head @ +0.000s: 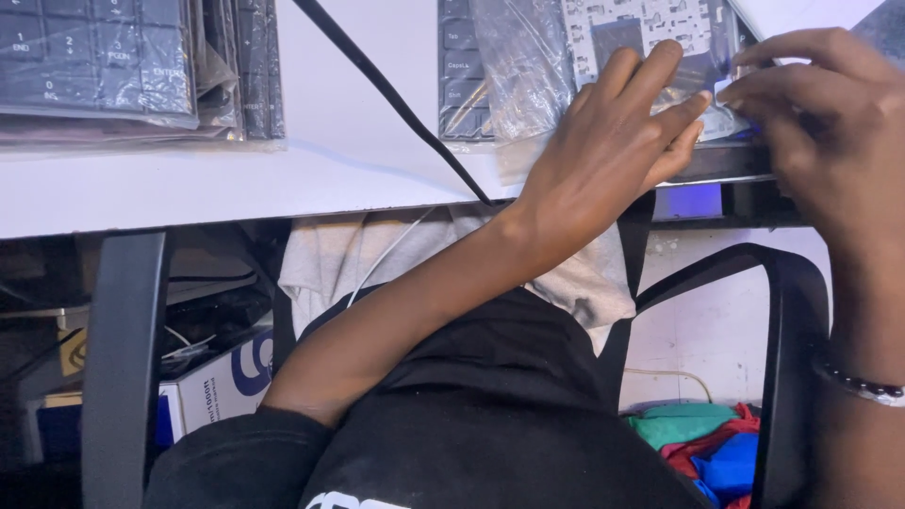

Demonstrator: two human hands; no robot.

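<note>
Toward the upper right of the frame, a keyboard (pixel 471 85) wrapped in a clear plastic bag (pixel 523 75) lies on the white surface (pixel 283 179), its near end at the surface's edge. The left hand (pixel 603 151) rests flat on the bag, fingers (pixel 650 66) spread and pressing down on the plastic over a pale panel (it looks like the keyboard's underside or a backing plate, though the glare on the bag makes this hard to tell). The right hand (pixel 830 123) comes in from the right edge of the frame, its fingertips drawn together and pinching the edge of the bag just beside the left hand's fingertips. A beaded bracelet (pixel 863 385) sits on the right wrist at the lower right.

At the upper left, a stack of other bagged keyboards (pixel 123 66) lies on the same surface, well apart from the hands. A black cable (pixel 396 104) runs diagonally from the top centre down to the surface's edge near the left wrist.

Below the surface, the black arms of a chair (pixel 123 358) show at lower left and lower right. A white cardboard box (pixel 217 386) stands at lower left, and a heap of green, red and blue cloth (pixel 707 443) lies at lower right.
</note>
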